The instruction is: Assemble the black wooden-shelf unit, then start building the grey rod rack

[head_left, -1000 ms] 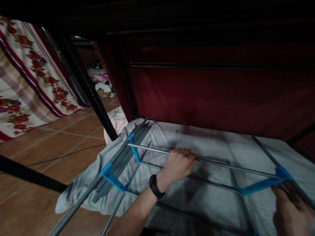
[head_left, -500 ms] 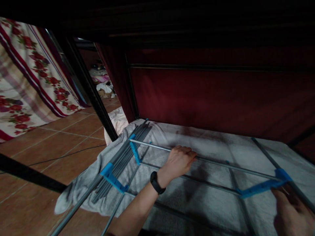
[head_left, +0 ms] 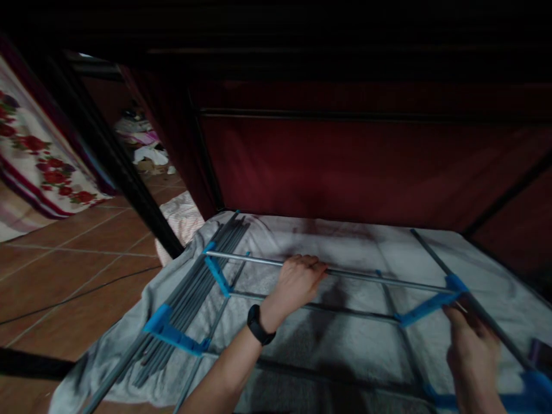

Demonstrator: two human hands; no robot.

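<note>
A frame of grey metal tubes joined by blue plastic connectors lies on a grey blanket (head_left: 319, 233). My left hand (head_left: 301, 280), with a black band on its wrist, is wrapped over the upper crossbar tube (head_left: 245, 260). That tube runs from a blue connector (head_left: 217, 273) at the left to another blue connector (head_left: 431, 306) at the right. My right hand (head_left: 472, 348) is closed around the right connector's end, where it meets a long side tube (head_left: 495, 322); some of its fingers are hidden. Nearer me, another blue connector (head_left: 176, 336) sits on the left side tube (head_left: 116, 371).
A bundle of loose grey tubes (head_left: 185, 310) lies along the blanket's left side. Dark bed posts (head_left: 125, 161) and a dark red curtain (head_left: 345, 167) surround the surface. A cable (head_left: 77, 296) crosses the tiled floor (head_left: 52, 276), near a hanging floral cloth (head_left: 52, 167).
The view has swung right, so the frame and both hands appear further left. More of the right side shows, including another blue connector at lower right. Both hands keep their places on the frame.
</note>
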